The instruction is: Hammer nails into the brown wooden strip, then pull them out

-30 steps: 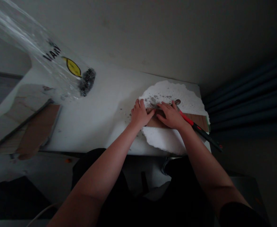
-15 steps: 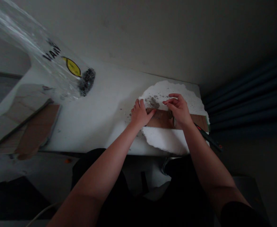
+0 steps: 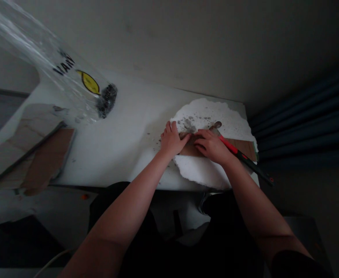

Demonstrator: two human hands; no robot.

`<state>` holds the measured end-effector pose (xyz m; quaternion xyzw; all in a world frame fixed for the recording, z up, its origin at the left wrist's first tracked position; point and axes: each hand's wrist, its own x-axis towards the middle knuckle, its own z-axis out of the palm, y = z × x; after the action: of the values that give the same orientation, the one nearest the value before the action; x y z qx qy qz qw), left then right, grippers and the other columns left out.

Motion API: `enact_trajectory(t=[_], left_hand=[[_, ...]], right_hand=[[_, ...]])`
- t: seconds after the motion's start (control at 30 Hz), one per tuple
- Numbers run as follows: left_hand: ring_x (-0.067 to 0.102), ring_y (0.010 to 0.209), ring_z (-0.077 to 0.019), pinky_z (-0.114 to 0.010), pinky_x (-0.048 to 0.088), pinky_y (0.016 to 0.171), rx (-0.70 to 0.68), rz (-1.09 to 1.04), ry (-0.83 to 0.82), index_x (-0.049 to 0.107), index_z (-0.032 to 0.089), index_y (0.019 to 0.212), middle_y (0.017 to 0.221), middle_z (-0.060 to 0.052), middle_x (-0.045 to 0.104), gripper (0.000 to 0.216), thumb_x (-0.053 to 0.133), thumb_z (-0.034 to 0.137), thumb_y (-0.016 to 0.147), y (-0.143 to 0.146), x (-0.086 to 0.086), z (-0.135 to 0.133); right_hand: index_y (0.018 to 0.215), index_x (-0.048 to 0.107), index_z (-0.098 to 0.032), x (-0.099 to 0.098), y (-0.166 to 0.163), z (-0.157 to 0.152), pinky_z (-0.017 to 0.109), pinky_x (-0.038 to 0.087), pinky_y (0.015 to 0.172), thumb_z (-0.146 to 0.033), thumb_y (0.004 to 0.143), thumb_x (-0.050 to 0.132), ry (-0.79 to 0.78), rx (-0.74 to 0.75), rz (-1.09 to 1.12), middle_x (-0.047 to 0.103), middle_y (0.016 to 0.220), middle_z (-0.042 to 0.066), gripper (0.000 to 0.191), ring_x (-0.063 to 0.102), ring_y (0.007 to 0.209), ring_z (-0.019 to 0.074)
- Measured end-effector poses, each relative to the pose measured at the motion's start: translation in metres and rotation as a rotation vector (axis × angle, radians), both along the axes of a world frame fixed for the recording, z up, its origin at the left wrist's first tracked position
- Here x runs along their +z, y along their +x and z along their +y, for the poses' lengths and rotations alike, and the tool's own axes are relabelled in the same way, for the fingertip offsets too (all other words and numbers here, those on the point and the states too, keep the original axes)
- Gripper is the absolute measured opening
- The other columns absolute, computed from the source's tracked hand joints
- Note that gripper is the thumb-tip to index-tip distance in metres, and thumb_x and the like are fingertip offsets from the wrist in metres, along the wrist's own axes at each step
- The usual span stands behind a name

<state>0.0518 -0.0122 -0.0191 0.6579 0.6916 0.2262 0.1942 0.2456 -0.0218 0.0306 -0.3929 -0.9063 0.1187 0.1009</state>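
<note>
A narrow brown board [image 3: 240, 148] lies across a ragged-edged white sheet [image 3: 205, 170], with grey crumbs [image 3: 189, 124] scattered beside its far edge. My left hand [image 3: 171, 139] rests at the board's left end, fingers spread and thumb lying on the board. Close to that thumb, my right hand [image 3: 212, 146] bends its fingers down onto the board; anything between the fingertips is hidden. Just right of this hand lies a hammer [image 3: 238, 153] with a red and black handle, its head on the far side of the board. Neither hand holds it.
A clear plastic bag [image 3: 71, 83] with dark print and a yellow leaf shape is at the left of the white table [image 3: 123, 143]. Broken panel pieces [image 3: 49, 154] lie at the left front edge. A dark curtain [image 3: 308, 116] hangs to the right, past the table's end.
My right hand has come down and left from its raised pinch onto the board near my left thumb. More of the hammer now shows. My left hand stays in place.
</note>
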Motion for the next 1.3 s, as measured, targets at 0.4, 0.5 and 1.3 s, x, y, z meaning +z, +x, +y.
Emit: enact_trajectory(t=[0.4,0.5,1.3], left_hand=[[0.045,0.138,-0.0380,-0.050,0.043,0.110,-0.003,0.023,-0.003,0.032,0.014,0.147,0.154,-0.026,0.037,0.078,0.058,0.058,0.088,-0.001,0.000,0.000],[0.046,0.138,-0.0379,-0.050,0.043,0.110,-0.002,0.033,-0.004,0.032,0.014,0.147,0.154,-0.025,0.037,0.078,0.058,0.058,0.088,0.000,0.000,0.000],[0.045,0.139,-0.0375,-0.049,0.040,0.112,-0.013,0.059,-0.031,0.032,0.013,0.149,0.157,-0.026,0.034,0.081,0.056,0.061,0.088,0.000,0.004,-0.002]], right_hand=[[0.090,0.071,-0.017,-0.005,-0.009,0.003,0.054,0.042,0.108,-0.016,0.096,0.047,0.117,0.053,-0.045,0.064,0.125,0.015,0.024,0.050,0.129,0.0320],[0.096,0.069,-0.015,-0.006,-0.011,0.003,0.055,0.041,0.109,-0.015,0.097,0.044,0.152,0.054,-0.080,0.060,0.132,0.017,0.025,0.047,0.132,0.0327],[0.094,0.072,-0.016,0.007,-0.012,0.008,0.063,0.028,0.118,-0.015,0.089,0.056,0.165,0.079,-0.193,0.056,0.141,0.015,0.017,0.042,0.139,0.0347]])
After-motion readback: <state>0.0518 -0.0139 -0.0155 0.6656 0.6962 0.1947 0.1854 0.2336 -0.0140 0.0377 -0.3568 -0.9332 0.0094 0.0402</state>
